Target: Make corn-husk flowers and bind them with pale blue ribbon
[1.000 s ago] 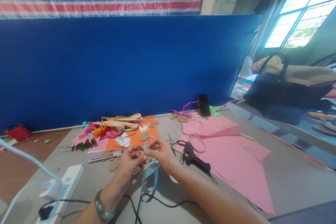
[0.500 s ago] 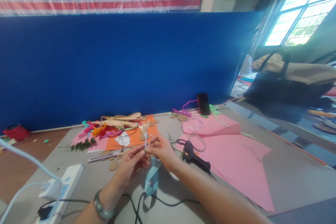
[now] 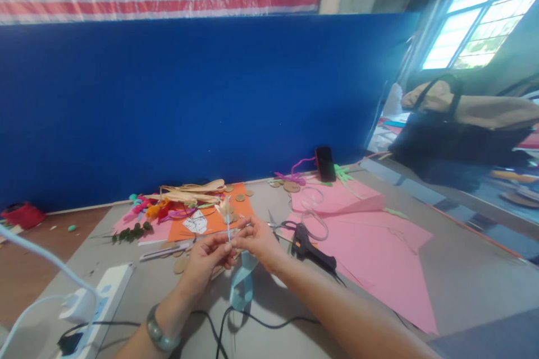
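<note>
Between my two hands, above the grey table (image 3: 290, 303), stands a thin upright stem (image 3: 228, 227) wrapped in light blue, topped by a pale cream flower-like tuft (image 3: 224, 208). My left hand (image 3: 207, 258) pinches the lower part of the stem between thumb and fingers. Pressed against it, my right hand (image 3: 255, 242) is closed in a pinch on the light blue ribbon (image 3: 241, 287), close to the stem. The ribbon's loose length hangs in a loop below my right hand. My fingers hide the exact grip points.
Scissors (image 3: 275, 225) and a black glue gun (image 3: 314, 249) lie right of my hands, by pink paper (image 3: 379, 258). Orange paper (image 3: 179, 230), a craft knife (image 3: 165, 252) and wooden slices lie left. A power strip (image 3: 110, 291) and black cable (image 3: 273, 326) are nearer me. A phone (image 3: 325, 164) leans behind.
The tufted stem and both hands sit slightly further left in view, as does most of the scene. The stem appears a little more upright. Both hands keep their pinch.
</note>
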{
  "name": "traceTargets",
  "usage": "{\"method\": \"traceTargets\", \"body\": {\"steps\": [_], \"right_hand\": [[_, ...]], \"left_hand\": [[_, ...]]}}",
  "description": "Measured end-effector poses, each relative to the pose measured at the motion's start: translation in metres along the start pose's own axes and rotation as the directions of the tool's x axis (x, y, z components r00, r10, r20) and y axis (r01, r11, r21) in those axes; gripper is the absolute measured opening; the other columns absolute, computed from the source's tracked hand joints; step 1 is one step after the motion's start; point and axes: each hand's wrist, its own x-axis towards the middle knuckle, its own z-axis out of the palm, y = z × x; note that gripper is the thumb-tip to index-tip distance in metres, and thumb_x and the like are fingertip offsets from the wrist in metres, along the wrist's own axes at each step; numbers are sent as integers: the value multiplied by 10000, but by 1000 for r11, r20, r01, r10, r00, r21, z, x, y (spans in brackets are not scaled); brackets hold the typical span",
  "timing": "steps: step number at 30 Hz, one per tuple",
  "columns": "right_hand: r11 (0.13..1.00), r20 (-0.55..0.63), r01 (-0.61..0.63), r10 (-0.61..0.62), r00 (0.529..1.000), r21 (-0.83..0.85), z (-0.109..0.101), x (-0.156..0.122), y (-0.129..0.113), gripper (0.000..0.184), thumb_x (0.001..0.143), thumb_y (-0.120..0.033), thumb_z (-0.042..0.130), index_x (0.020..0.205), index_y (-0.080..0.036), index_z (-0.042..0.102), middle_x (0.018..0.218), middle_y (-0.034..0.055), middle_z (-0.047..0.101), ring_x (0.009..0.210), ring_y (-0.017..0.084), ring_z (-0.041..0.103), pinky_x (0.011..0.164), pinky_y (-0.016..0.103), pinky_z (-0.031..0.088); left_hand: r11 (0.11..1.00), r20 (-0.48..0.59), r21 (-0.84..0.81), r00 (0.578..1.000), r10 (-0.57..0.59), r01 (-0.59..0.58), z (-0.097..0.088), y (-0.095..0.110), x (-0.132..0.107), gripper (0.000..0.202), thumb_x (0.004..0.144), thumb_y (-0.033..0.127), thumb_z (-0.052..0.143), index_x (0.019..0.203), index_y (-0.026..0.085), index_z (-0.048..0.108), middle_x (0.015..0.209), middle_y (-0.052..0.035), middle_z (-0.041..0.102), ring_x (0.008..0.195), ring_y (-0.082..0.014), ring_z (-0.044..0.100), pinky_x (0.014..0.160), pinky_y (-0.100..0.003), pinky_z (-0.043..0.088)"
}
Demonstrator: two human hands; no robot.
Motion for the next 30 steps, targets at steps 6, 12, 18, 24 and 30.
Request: {"method": "traceTargets", "body": {"steps": [6, 12, 18, 24, 30], "right_hand": [[999, -11, 7, -8, 1000, -50, -1, 2, 3, 479, 532, -262, 840, 853, -188, 492, 581, -56, 649, 525, 145, 631, 602, 278, 470], [998, 12, -6, 7, 1000, -66, -1, 1, 0, 440, 552, -264, 826, 865, -183, 526, 586, -61, 645, 533, 122, 603, 580, 243, 426], [991, 5, 19, -18, 1000, -129, -2, 1, -1, 369, 605, -258, 779, 897, -179, 568, 612, -60, 634, 505, 87, 526, 550, 220, 391], [993, 24, 31, -29, 999, -116, -2, 2, 1, 327, 628, -264, 747, 884, -183, 561, 558, -78, 592, 436, 62, 430, 480, 192, 329], [987, 55, 49, -41, 998, -153, -7, 7, 6, 303, 615, -264, 762, 842, -170, 586, 554, -72, 590, 467, 69, 469, 503, 196, 354]], "left_hand": [[997, 4, 72, 1000, 9, -9, -1, 5, -2, 241, 730, 311, 735, 876, 128, 678, 712, -66, 708, 578, -137, 637, 555, -242, 500], [995, -27, 92, 999, 42, -39, 1, 9, -1, 237, 702, 329, 749, 809, 137, 659, 664, -33, 676, 545, -124, 614, 517, -221, 477], [991, -133, 121, 989, 71, -55, 3, 14, 0, 303, 645, 360, 774, 804, 148, 628, 614, 7, 641, 510, -122, 602, 500, -222, 469], [972, -160, 214, 978, 134, -98, 4, 21, 0, 320, 630, 379, 775, 766, 143, 609, 581, 9, 636, 497, -119, 592, 473, -201, 442], [961, -157, 255, 976, 149, -105, 2, 23, 2, 312, 635, 379, 767, 766, 138, 617, 570, 2, 637, 492, -129, 594, 449, -197, 421]]}}
